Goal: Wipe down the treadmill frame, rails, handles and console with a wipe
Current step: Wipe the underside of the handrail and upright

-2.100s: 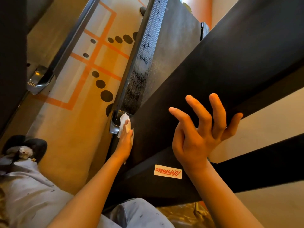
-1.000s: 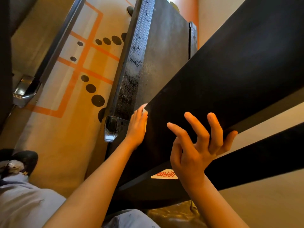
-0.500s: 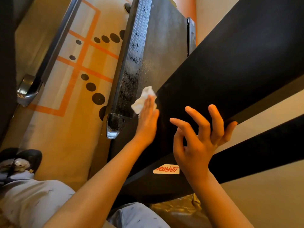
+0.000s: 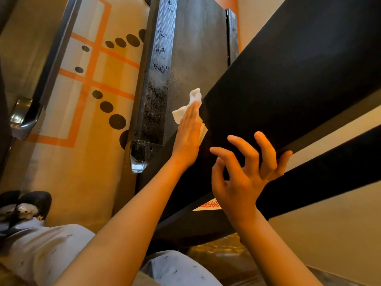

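A broad black upright of the treadmill frame slants from lower centre to upper right. My left hand lies flat against its left edge, fingers straight, pressing a crumpled white wipe onto it; part of the wipe sticks out above the fingertips. My right hand braces on the same upright lower down, fingers spread and bent, fingertips touching the black surface. A white sticker with red lettering shows just below that hand.
The treadmill's dusty side rail and dark belt run away below, ending in a shiny metal end cap. A tan floor with orange lines and black dots lies left. Another machine's rail crosses at far left. My grey trouser legs fill the bottom.
My left hand slid up the upright's left edge from near the rail's end cap, carrying the wipe with it. My right hand stayed braced in nearly the same place.
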Tool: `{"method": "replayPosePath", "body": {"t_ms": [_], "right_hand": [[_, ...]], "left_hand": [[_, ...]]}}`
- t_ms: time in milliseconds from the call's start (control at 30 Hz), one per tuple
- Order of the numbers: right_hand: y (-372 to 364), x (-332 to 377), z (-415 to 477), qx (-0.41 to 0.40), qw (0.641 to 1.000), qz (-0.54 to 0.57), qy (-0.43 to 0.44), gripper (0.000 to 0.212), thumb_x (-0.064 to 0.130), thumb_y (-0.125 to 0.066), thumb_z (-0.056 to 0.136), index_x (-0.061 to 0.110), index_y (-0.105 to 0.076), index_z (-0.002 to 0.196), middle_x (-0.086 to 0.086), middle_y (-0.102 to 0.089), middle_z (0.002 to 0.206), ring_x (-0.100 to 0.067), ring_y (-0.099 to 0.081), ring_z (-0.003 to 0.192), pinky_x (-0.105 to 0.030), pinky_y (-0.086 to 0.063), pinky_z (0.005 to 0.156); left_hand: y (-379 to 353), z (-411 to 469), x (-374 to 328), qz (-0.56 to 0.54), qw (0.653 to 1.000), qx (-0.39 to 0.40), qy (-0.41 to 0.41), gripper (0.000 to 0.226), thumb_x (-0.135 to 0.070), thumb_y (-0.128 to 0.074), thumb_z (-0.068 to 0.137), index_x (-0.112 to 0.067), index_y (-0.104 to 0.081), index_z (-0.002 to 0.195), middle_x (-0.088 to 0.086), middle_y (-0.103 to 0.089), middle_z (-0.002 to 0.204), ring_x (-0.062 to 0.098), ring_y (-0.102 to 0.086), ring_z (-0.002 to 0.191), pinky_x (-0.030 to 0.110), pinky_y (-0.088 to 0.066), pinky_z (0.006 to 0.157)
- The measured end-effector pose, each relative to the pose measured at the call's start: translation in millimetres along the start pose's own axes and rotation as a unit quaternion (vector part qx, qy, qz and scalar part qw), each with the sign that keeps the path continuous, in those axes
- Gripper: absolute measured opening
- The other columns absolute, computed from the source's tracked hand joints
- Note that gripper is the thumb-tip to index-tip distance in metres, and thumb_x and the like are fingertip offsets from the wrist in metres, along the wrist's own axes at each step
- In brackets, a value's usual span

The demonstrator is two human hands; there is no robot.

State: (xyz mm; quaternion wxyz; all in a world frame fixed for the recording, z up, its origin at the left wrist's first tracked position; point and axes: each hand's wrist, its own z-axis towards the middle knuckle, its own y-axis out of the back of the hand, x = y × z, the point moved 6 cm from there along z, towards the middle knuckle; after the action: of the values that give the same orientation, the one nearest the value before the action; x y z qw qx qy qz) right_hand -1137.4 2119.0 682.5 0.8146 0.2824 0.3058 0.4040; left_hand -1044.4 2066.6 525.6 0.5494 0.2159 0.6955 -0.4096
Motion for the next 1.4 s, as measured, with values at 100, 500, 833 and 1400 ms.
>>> {"method": "replayPosePath", "body": {"t_ms": [100,500,833,1400], "right_hand": [[0.2,-1.3,-1.8,0.001,1.0,-0.007,0.0,0.017,0.016,-0.063,0.086,0.032,-0.063,0.093,0.005,-0.053,0.121,-0.021,-0.031,0.133,-0.047,-0.001,0.117],[0.8,0.7,-0.2,-0.006,1.0,-0.001,-0.02,0.015,0.02,-0.061,0.088,0.025,-0.074,0.084,0.005,-0.054,0.119,-0.005,-0.018,0.142,-0.047,-0.003,0.117],[11.0,8.5,5.9,0.045,0.998,0.037,-0.008,0.019,0.017,-0.057,0.091,0.021,-0.074,0.083,0.001,-0.063,0.115,-0.022,-0.034,0.135,-0.05,-0.003,0.117],[-22.2,39.5,-29.5,0.095,0.992,-0.049,0.067,0.015,0.02,-0.064,0.086,0.026,-0.075,0.077,0.007,-0.073,0.093,-0.017,-0.053,0.117,-0.039,-0.011,0.115]], "left_hand": [[6.5,-7.0,22.2,0.012,0.999,-0.006,0.039,0.063,-0.049,-0.02,0.095,-0.032,-0.002,0.153,-0.007,-0.004,0.162,0.01,-0.003,0.148,0.049,-0.013,0.121],[31.9,-46.1,115.2,-0.001,0.989,-0.047,0.139,0.052,-0.023,-0.022,0.107,-0.02,0.001,0.153,0.002,-0.002,0.163,0.012,0.0,0.149,0.038,-0.004,0.122],[46.5,-60.7,157.4,-0.07,0.958,-0.122,0.248,0.055,-0.041,-0.026,0.104,-0.024,-0.013,0.155,0.004,-0.02,0.16,0.02,-0.017,0.147,0.049,-0.016,0.12],[37.7,-48.8,141.7,-0.06,0.987,-0.055,0.137,0.055,-0.039,-0.02,0.104,-0.027,0.0,0.154,-0.003,-0.001,0.163,0.011,0.001,0.148,0.045,-0.005,0.122]]}}
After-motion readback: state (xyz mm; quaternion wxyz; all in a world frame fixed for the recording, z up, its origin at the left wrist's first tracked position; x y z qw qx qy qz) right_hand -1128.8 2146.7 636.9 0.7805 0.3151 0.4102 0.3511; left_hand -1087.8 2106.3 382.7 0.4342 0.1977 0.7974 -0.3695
